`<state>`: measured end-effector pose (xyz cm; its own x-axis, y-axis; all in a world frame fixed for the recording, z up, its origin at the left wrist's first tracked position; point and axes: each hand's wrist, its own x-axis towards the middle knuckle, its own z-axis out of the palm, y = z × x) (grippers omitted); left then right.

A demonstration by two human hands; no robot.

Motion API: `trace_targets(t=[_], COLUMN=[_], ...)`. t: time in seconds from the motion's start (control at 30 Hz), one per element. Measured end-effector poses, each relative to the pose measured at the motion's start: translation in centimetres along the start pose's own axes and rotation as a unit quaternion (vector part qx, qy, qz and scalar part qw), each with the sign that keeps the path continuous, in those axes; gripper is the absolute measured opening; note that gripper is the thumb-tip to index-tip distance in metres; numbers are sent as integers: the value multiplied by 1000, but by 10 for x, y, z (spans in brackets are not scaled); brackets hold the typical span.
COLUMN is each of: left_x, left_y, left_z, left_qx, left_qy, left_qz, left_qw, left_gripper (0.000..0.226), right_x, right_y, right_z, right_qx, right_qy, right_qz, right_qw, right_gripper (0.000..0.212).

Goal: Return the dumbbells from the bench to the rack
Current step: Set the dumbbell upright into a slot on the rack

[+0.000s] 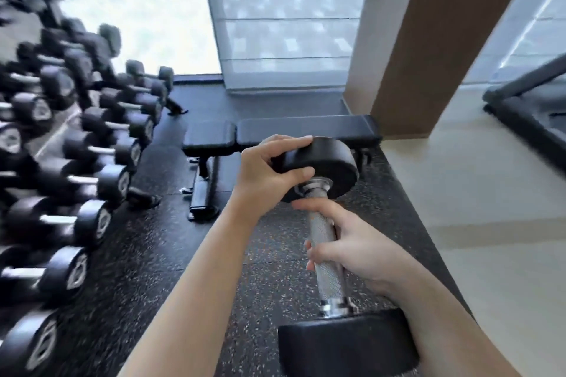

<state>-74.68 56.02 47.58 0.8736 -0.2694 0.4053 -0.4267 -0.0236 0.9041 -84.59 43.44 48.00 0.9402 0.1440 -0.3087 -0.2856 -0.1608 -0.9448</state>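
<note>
I hold one dumbbell (325, 242) in the air in front of me, its knurled steel handle running away from me between two black round heads. My right hand (346, 242) grips the handle. My left hand (269, 171) holds the far head by its rim, thumb below and fingers over the top. The black padded bench (275, 131) stands beyond the dumbbell with nothing lying on its pads. The dumbbell rack (61, 138) runs along the left side, blurred, filled with several black dumbbells in tiers.
Black speckled rubber flooring (147, 254) lies between the rack and the bench. A brown pillar (428, 40) rises at the right behind the bench. A pale floor and a dark machine frame (526, 107) are at the far right. Windows with blinds stand behind.
</note>
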Motion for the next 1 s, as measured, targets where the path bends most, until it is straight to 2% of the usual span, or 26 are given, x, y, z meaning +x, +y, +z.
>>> trace_targets(t=[0.37, 0.67, 1.0], left_x=[108, 193, 236], left_y=[-64, -105, -148], left_z=[-96, -153, -252], left_qx=[80, 99, 105], left_qy=[131, 176, 226], left_qz=[-34, -40, -76], left_qw=[988, 979, 965], left_gripper=[52, 54, 52], right_x=[186, 311, 418], right_y=[-49, -93, -130], right_z=[5, 2, 67], right_qx=[-26, -78, -116], right_qy=[-150, -222, -271], right_qz=[-36, -37, -37], right_qw=[988, 971, 955], right_gripper=[64, 66, 70])
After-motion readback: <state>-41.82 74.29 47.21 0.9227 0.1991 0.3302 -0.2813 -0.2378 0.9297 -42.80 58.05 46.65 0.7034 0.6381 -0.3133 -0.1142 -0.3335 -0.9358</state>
